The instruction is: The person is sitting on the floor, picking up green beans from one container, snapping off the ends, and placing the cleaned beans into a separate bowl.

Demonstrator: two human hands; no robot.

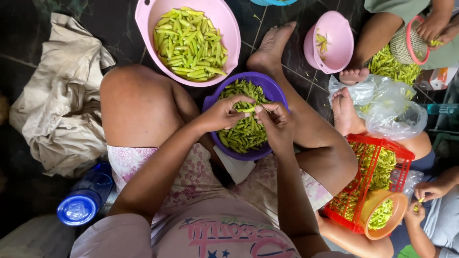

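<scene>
Both hands cover much of the pea pod [248, 110]; blue bowl [273, 2] cut off at top edge

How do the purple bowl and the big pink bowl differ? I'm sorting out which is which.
The purple bowl is smaller and sits between the person's legs, under both hands; the pink bowl is larger and lies farther out on the floor, untouched. The left hand and right hand hold a pod over the purple one. Both hold green pods.

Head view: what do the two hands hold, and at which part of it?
One green pod, above the purple bowl. The left hand pinches its left end, the right hand its right end.
</scene>
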